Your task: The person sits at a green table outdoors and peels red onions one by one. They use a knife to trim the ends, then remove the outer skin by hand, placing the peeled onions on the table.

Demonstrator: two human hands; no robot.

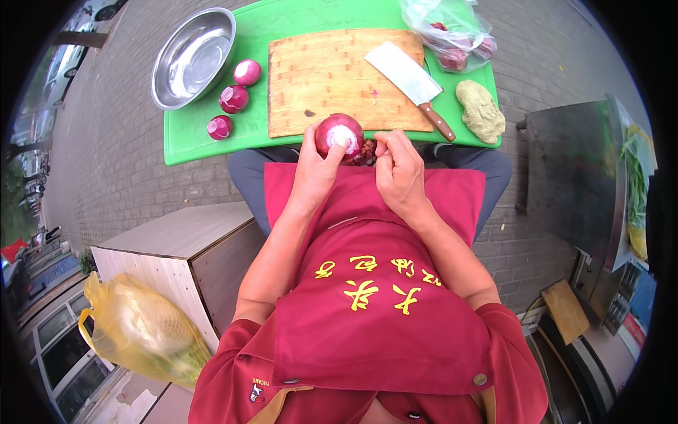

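Note:
My left hand (316, 172) holds a red onion (339, 135), its pale cut end turned up under my thumb. Beside it my right hand (400, 169) has its fingers curled, thumb against forefinger; whether a bit of skin is pinched there I cannot tell. Dark onion skins (366, 153) show below, between the hands. A wooden cutting board (318, 63) lies beyond, with a cleaver (405, 74) across its right side, the handle past the board's edge. Three red onions (233, 99) sit left of the board, near a steel bowl (193, 61).
A green table (185, 143) carries a clear plastic bag of onions (450, 40) and a crumpled beige cloth (479, 111) at right. A wooden cabinet (175, 233) and a yellow bag (148, 328) stand at left. A metal counter (572, 175) is at right.

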